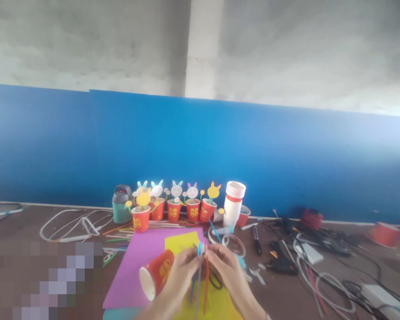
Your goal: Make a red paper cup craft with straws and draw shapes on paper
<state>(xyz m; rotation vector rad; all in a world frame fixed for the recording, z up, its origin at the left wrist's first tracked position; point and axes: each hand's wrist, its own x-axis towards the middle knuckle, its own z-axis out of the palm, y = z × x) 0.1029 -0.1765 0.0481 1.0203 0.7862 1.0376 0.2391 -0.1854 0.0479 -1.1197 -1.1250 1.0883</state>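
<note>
My left hand [182, 272] and my right hand [227, 266] meet over a yellow sheet [186, 242] and a purple sheet [140, 266]. Both pinch a bundle of thin coloured straws [200, 266], blue, red and grey, held upright between the fingertips. A red paper cup [156, 273] lies on its side just left of my left hand, its white inside facing me. Black scissors [215, 280] lie partly hidden under my right hand.
Several red cups with paper rabbit and flower toppers [175, 202] line the blue wall. A stack of white cups [234, 202], a green container [122, 204], a black marker [256, 240], white cables [73, 224] and tangled wires [320, 262] crowd the brown table.
</note>
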